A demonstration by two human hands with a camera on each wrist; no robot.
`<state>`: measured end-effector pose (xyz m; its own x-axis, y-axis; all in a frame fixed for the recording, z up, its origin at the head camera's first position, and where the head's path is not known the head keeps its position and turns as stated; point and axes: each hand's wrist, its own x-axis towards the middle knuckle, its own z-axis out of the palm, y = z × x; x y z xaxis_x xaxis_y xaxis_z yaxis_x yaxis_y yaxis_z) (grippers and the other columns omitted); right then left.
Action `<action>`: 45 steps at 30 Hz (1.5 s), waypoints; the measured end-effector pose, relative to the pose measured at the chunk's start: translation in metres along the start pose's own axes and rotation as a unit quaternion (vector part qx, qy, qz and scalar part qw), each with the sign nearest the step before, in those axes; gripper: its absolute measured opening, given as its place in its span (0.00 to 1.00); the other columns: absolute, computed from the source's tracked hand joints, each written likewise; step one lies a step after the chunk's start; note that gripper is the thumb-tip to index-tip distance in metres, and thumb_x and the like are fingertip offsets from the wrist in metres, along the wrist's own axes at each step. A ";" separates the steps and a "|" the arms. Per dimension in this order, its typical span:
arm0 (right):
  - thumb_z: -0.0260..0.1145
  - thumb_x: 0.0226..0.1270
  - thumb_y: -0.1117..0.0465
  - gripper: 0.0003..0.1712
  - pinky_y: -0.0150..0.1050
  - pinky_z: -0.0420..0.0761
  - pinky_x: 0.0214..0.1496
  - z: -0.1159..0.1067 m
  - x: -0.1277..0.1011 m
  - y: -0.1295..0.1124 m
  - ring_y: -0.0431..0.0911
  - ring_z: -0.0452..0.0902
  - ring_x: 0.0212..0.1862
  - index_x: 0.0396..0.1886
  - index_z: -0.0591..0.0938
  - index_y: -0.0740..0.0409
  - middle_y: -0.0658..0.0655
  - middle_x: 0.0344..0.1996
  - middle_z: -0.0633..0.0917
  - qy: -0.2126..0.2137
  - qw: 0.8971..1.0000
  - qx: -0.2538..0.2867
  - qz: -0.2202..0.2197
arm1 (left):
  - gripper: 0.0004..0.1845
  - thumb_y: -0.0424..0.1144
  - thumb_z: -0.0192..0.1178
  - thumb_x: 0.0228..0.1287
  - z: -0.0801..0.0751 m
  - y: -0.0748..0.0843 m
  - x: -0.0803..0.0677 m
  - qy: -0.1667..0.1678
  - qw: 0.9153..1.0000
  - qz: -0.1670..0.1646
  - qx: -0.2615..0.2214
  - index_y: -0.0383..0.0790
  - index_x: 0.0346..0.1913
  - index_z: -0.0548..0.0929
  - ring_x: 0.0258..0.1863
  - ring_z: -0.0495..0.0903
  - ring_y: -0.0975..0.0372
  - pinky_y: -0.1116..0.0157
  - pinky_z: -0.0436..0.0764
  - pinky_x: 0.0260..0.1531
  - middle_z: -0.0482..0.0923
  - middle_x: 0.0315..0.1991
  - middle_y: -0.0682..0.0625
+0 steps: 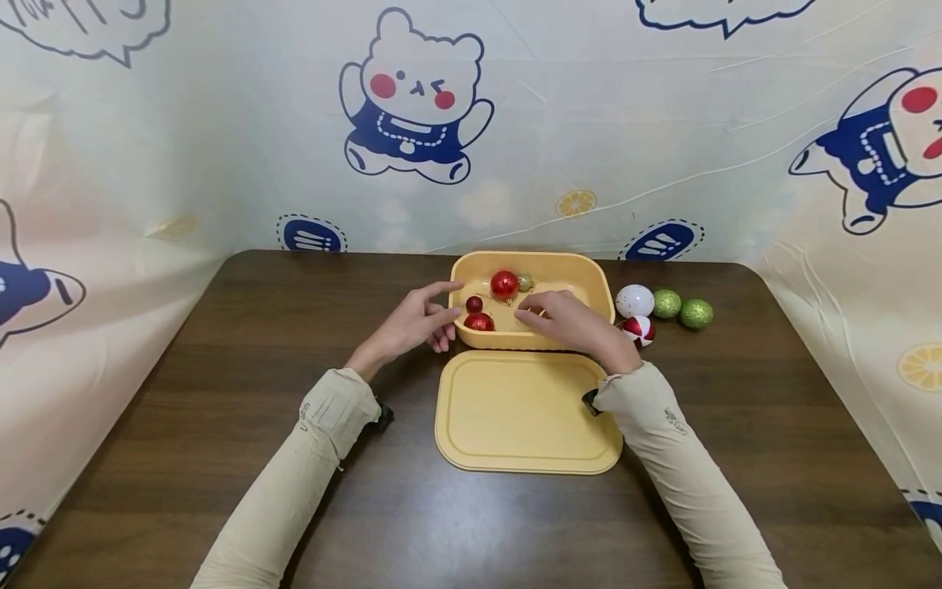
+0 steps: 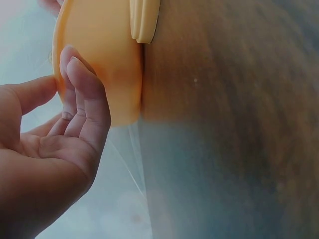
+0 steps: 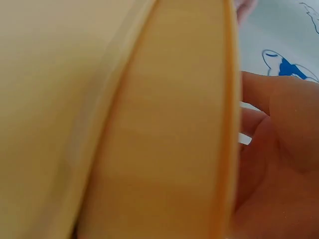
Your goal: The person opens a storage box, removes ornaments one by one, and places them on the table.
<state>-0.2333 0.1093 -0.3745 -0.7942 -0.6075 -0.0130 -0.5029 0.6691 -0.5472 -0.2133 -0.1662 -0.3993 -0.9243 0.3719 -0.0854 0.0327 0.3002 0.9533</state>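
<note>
Head view, left to right: table (image 1: 221, 458) is dark wood, walled on three sides by printed sheet (image 1: 589, 123).

Left hand (image 1: 412, 325) is set against the left wall of the box (image 1: 605, 288). Fingers are held straight and loosely spread; thumb is laid along the rim near the left corner. Nothing is gripped. Left wrist view confirms it: fingertips (image 2: 75, 69) are pressed on the rounded box corner (image 2: 107, 64), thumb apart from them, palm open.

Box is yellow, open, placed mid-table toward the back. Inside, from left: small red ball (image 1: 474, 304), red ball (image 1: 479, 322) against the near wall, large red ball (image 1: 504, 284), small gold ball (image 1: 525, 282) just beside it.

Lid (image 1: 526, 413) is laid flat on the table, directly in front of the box, nearly touching its near wall.

Right hand (image 1: 577, 323) is reached over the near rim into the right half of the box, fingers pointed left toward the red balls. Fingers are slightly bent; whether anything is pinched under them cannot be told. Right wrist view is filled by blurred yellow box wall (image 3: 164, 139), with part of the hand (image 3: 279, 164) at right; grip is not resolved there either.

Right of the box, on the table: red-white ball (image 1: 639, 329) just beside the right wrist, white ball (image 1: 634, 301) touching the box wall, then two green balls (image 1: 681, 308) side by side.
</note>
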 end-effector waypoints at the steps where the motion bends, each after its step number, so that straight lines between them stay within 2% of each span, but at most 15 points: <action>1: 0.57 0.78 0.54 0.16 0.42 0.79 0.43 0.002 0.002 0.000 0.45 0.78 0.34 0.45 0.86 0.59 0.53 0.31 0.84 -0.007 1.000 0.004 -0.002 | 0.29 0.35 0.56 0.75 0.000 0.000 0.000 -0.001 1.000 0.000 0.000 0.40 0.75 0.63 0.18 0.79 0.56 0.59 0.85 0.22 0.80 0.28 0.32; 3: 0.57 0.78 0.54 0.16 0.39 0.74 0.36 0.007 0.005 0.000 0.43 0.71 0.27 0.39 0.86 0.58 0.49 0.22 0.78 -0.016 1.000 0.010 -0.007 | 0.29 0.35 0.56 0.75 0.001 0.000 0.001 0.000 1.000 0.001 0.000 0.40 0.75 0.63 0.18 0.79 0.56 0.60 0.85 0.21 0.80 0.28 0.32; 6: 0.55 0.79 0.54 0.17 0.37 0.69 0.32 0.011 0.007 0.001 0.41 0.63 0.22 0.34 0.85 0.55 0.48 0.17 0.69 -0.020 1.000 0.021 -0.011 | 0.29 0.36 0.56 0.75 0.001 0.000 0.000 0.002 1.000 -0.002 0.003 0.42 0.75 0.63 0.18 0.79 0.56 0.60 0.85 0.22 0.80 0.28 0.32; 8: 0.55 0.80 0.54 0.17 0.38 0.71 0.33 0.012 0.007 0.001 0.42 0.65 0.23 0.35 0.87 0.55 0.49 0.18 0.72 -0.019 0.999 0.028 -0.011 | 0.28 0.36 0.56 0.75 0.001 0.000 0.000 0.004 1.000 -0.005 0.004 0.42 0.75 0.64 0.18 0.79 0.56 0.60 0.85 0.22 0.80 0.28 0.32; 11: 0.54 0.80 0.54 0.18 0.39 0.75 0.39 0.013 0.008 0.003 0.43 0.73 0.30 0.42 0.89 0.56 0.51 0.28 0.83 -0.025 0.999 0.039 -0.011 | 0.29 0.35 0.56 0.75 0.001 0.000 -0.001 0.006 1.000 -0.006 0.003 0.42 0.75 0.63 0.18 0.79 0.56 0.60 0.85 0.22 0.80 0.28 0.32; 14: 0.54 0.80 0.53 0.19 0.39 0.75 0.40 0.012 0.007 0.005 0.42 0.73 0.31 0.44 0.89 0.56 0.51 0.33 0.86 -0.037 0.998 0.050 -0.011 | 0.29 0.36 0.56 0.75 0.001 0.000 0.000 0.006 1.000 -0.006 0.002 0.41 0.75 0.63 0.18 0.79 0.55 0.60 0.85 0.22 0.80 0.27 0.34; 18: 0.54 0.80 0.53 0.19 0.36 0.68 0.32 0.013 0.009 0.006 0.41 0.64 0.24 0.39 0.89 0.55 0.49 0.20 0.74 -0.050 0.997 0.057 -0.012 | 0.29 0.35 0.56 0.75 0.001 -0.001 0.000 0.006 1.000 -0.007 0.001 0.41 0.75 0.63 0.18 0.80 0.56 0.60 0.85 0.22 0.80 0.26 0.37; 21: 0.54 0.80 0.54 0.19 0.36 0.65 0.29 0.012 0.010 0.007 0.41 0.61 0.22 0.39 0.89 0.55 0.48 0.18 0.69 -0.056 0.997 0.059 -0.016 | 0.29 0.35 0.57 0.75 0.001 -0.002 0.001 0.007 1.000 -0.009 0.002 0.41 0.75 0.63 0.18 0.80 0.55 0.60 0.86 0.22 0.80 0.26 0.38; 23: 0.54 0.80 0.54 0.18 0.36 0.69 0.32 0.012 0.010 0.005 0.42 0.65 0.25 0.43 0.89 0.56 0.50 0.21 0.74 -0.057 0.996 0.061 -0.016 | 0.29 0.35 0.56 0.75 0.001 -0.002 0.001 0.005 1.000 -0.009 0.004 0.42 0.75 0.63 0.18 0.80 0.55 0.60 0.86 0.23 0.80 0.26 0.37; 26: 0.53 0.80 0.51 0.20 0.39 0.78 0.43 0.013 0.011 0.002 0.43 0.76 0.36 0.53 0.85 0.58 0.53 0.36 0.84 -0.057 0.997 0.059 -0.012 | 0.29 0.36 0.56 0.75 0.001 -0.002 0.001 0.005 1.000 -0.008 0.005 0.42 0.75 0.64 0.18 0.80 0.55 0.60 0.86 0.23 0.80 0.28 0.34; 29: 0.52 0.80 0.48 0.25 0.45 0.80 0.56 0.015 0.013 -0.003 0.47 0.80 0.51 0.62 0.79 0.60 0.57 0.53 0.84 -0.057 0.997 0.061 -0.005 | 0.29 0.36 0.56 0.75 0.001 -0.002 0.002 0.005 1.000 -0.007 0.004 0.42 0.75 0.64 0.18 0.80 0.56 0.60 0.86 0.22 0.80 0.29 0.31; 30: 0.52 0.80 0.46 0.26 0.47 0.79 0.58 0.016 0.013 -0.004 0.48 0.80 0.54 0.64 0.77 0.59 0.58 0.55 0.83 -0.058 0.996 0.062 -0.003 | 0.29 0.35 0.56 0.75 0.001 -0.001 0.002 0.005 1.000 -0.006 0.003 0.41 0.75 0.64 0.18 0.80 0.56 0.60 0.85 0.22 0.80 0.29 0.30; 33: 0.51 0.80 0.44 0.28 0.48 0.78 0.60 0.019 0.016 -0.009 0.50 0.79 0.57 0.65 0.76 0.58 0.58 0.57 0.82 -0.060 0.996 0.071 -0.002 | 0.28 0.34 0.56 0.75 0.001 -0.001 0.002 0.002 1.000 -0.004 0.000 0.40 0.74 0.64 0.18 0.79 0.56 0.60 0.85 0.22 0.79 0.30 0.28; 38: 0.52 0.79 0.43 0.26 0.45 0.77 0.59 0.024 0.024 -0.014 0.46 0.78 0.55 0.63 0.78 0.54 0.54 0.57 0.82 -0.057 0.996 0.069 -0.008 | 0.28 0.34 0.55 0.75 0.000 0.001 0.002 -0.002 1.000 0.000 -0.002 0.38 0.74 0.63 0.18 0.79 0.56 0.61 0.85 0.22 0.79 0.30 0.26; 45: 0.56 0.76 0.43 0.25 0.42 0.79 0.48 0.027 0.033 -0.018 0.47 0.79 0.46 0.59 0.79 0.55 0.54 0.50 0.83 -0.049 0.997 0.065 0.007 | 0.28 0.34 0.55 0.75 0.001 0.000 0.002 -0.001 1.000 -0.001 -0.002 0.38 0.74 0.63 0.18 0.79 0.56 0.61 0.85 0.21 0.79 0.31 0.26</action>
<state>-0.2414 0.0660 -0.3876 -0.7600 -0.6423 -0.0993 -0.4388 0.6197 -0.6507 -0.2149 -0.1646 -0.3994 -0.9235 0.3735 -0.0880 0.0297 0.2982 0.9540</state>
